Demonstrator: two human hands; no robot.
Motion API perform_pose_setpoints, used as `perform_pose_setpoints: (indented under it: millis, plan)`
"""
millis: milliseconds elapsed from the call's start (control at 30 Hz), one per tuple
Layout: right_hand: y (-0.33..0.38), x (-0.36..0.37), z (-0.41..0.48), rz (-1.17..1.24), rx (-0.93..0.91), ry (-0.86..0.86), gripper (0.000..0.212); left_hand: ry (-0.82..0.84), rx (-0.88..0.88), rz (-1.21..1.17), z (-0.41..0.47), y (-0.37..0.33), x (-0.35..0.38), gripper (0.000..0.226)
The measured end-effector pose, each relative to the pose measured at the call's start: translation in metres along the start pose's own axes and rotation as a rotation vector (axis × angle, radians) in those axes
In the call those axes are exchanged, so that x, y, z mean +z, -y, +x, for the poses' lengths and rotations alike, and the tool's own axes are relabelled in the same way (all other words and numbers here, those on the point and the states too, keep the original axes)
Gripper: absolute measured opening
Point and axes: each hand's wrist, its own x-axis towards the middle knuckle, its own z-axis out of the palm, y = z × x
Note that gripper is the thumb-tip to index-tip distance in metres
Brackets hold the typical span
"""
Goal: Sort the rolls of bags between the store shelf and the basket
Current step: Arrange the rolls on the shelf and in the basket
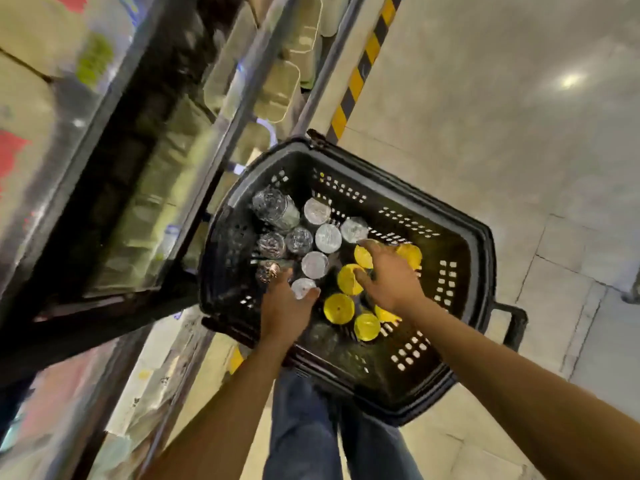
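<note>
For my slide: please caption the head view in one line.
Left hand and right hand reach into the basket among silver rolls and yellow rolls.

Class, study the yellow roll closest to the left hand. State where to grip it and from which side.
Grip the yellow roll round its upper sides, coming straight down from above: it seems to stand on end, round face up, neighbours crowding it in the basket.

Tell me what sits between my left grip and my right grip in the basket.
Head view: between left grip and right grip stand a nearer yellow bag roll and a farther yellow bag roll, both on end in the black basket.
</note>
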Motion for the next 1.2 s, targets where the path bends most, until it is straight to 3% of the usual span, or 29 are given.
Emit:
perform_pose_setpoints:
  millis: [300, 433, 533, 600, 667, 800, 1200]
  plan:
    - [-0.061, 0.104, 0.138, -0.159, -0.158, 0.062, 0.080, 0.082, -0.208, 0.111, 0.133, 0.063, 0.096, 0.076]
    - [-0.075, 0.125, 0.161, -0.304, -0.222, 0.074, 0.092, 0.099, -0.207, 0.139, 0.149, 0.082, 0.113, 0.078]
    - [-0.076, 0.133, 0.170, -0.406, -0.233, 0.027, 0.094, 0.097, -0.185, 0.159, 0.151, 0.089, 0.120, 0.066]
    - [-0.075, 0.139, 0.172, -0.436, -0.230, -0.016, 0.093, 0.072, -0.183, 0.165, 0.151, 0.089, 0.121, 0.072]
    - [-0.073, 0.143, 0.174, -0.422, -0.220, -0.065, 0.091, 0.045, -0.189, 0.164, 0.152, 0.090, 0.121, 0.076]
    - [-0.071, 0.145, 0.173, -0.308, -0.184, -0.109, 0.084, 0.003, -0.191, 0.149, 0.150, 0.085, 0.114, 0.063]
    - [-0.044, 0.090, 0.104, 0.038, -0.197, -0.133, 0.081, 0.031, -0.154, 0.169, 0.081, 0.054, 0.060, 0.071]
